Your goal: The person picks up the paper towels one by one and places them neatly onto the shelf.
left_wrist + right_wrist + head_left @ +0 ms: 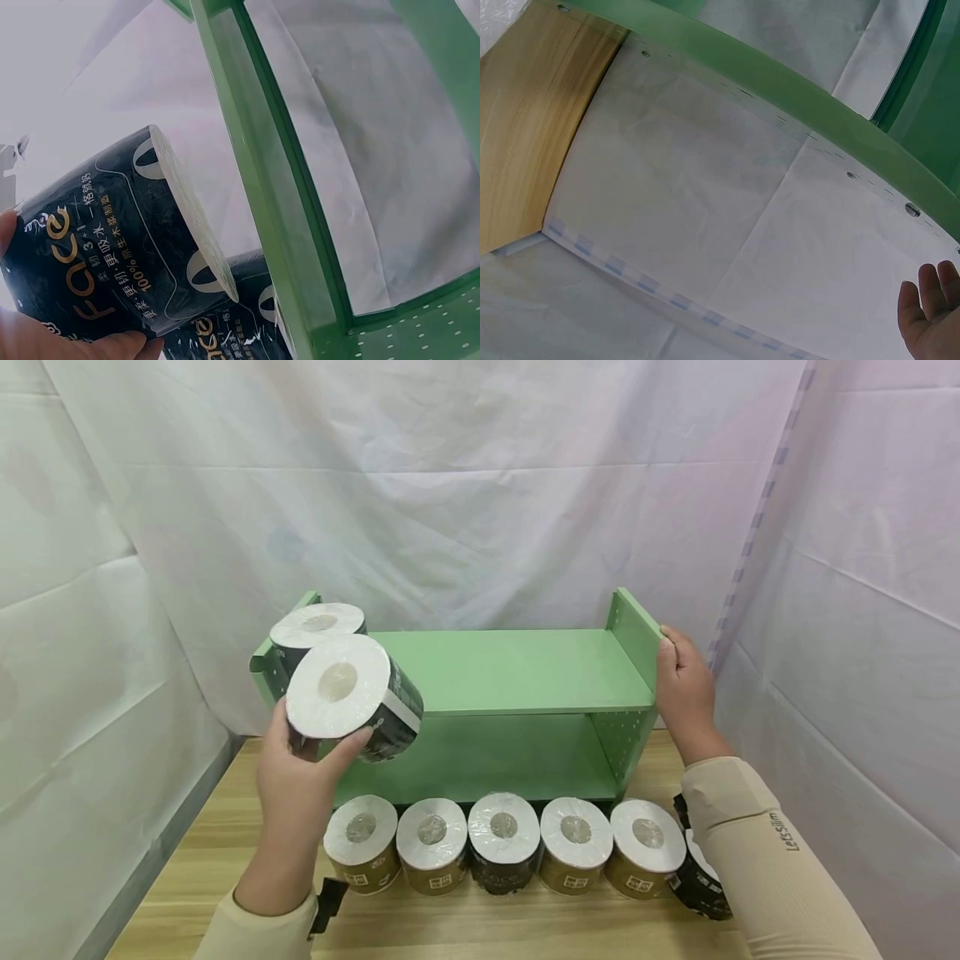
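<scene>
Head view: left hand (296, 785) gripping a paper roll (363, 697) before a green shelf (495, 672)

The black-wrapped paper roll is tilted, in front of the green shelf's left end. A second black roll (300, 632) stands on its upper board, at the left. The right hand (686, 687) is at the shelf's right side panel (634, 635); whether it grips there is hard to tell. A row of gold and black rolls (504, 839) lines the wooden table (187, 893) before the shelf.

From my seat far away I see a yellowish wood counter (202, 860), a wrinkly back cloth (465, 518), a left cloth (82, 635), and a right cloth (862, 568) beside blue dashes (756, 518).
</scene>
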Tool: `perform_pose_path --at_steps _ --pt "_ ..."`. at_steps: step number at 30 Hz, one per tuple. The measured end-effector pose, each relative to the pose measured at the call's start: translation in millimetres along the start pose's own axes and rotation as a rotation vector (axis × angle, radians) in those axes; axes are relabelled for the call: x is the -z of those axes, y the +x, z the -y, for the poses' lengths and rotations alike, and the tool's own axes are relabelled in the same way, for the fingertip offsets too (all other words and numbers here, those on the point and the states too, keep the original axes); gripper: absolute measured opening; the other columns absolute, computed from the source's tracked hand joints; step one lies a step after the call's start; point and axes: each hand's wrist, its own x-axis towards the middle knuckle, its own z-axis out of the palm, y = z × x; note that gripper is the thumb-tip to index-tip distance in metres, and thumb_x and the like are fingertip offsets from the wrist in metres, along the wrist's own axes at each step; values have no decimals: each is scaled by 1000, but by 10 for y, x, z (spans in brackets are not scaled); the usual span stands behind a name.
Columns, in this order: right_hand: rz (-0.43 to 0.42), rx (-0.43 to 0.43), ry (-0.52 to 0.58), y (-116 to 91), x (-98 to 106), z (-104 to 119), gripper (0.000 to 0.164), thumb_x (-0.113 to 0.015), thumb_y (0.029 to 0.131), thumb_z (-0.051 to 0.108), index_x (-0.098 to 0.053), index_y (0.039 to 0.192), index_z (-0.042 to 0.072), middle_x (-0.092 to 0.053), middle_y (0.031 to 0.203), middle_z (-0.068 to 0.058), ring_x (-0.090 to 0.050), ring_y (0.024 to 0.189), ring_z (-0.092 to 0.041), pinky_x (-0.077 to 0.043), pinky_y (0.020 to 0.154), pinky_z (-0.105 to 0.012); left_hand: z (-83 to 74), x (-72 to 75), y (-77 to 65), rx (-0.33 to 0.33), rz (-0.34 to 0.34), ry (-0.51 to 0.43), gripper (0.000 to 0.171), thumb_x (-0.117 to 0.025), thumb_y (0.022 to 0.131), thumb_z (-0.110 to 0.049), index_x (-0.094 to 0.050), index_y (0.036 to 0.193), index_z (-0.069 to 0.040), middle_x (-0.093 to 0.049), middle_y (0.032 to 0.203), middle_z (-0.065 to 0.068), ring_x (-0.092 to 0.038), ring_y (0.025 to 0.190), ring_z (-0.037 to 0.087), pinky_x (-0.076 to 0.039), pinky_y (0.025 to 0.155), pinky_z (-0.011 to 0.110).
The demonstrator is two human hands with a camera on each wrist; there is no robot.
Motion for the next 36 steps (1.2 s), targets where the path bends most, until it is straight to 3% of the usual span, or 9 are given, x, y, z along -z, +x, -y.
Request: perform_pose_path --at_steps 8,15,29,36 --pt "-4 -1 0 -1 5 22 55 -25 104 41 -39 149 12 -40 150 -13 -40 133 -38 -33 105 -59 -12 -92 62 1 4 -19 83 -83 75 -11 -40 145 -12 -49 136 0 -43 130 12 -37 106 20" --pt "-4 7 -8 -1 1 23 55 -25 104 40 -39 148 10 -39 151 -13 -38 135 -38 -32 106 -59 21 -170 125 -36 7 -40 82 -83 75 -13 -40 145 -14 -48 137 0 -42 132 13 -35 109 25" --pt "1 8 -6 -8 12 33 54 -25 105 39 -38 149 11 -39 151 -14 -39 134 -38 -32 105 -59 -4 -283 205 -18 21 9 87 -85 74 -22 -37 147 -14 -45 142 1 -39 135 13 -34 111 27" --pt "0 9 -4 -8 16 39 54 -25 105 39 -39 149 11 -39 151 -14 -37 136 -37 -32 106 -59 9 -350 257 -58 33 -22 84 -85 73 -20 -41 144 -12 -48 137 2 -43 131 12 -37 109 29"
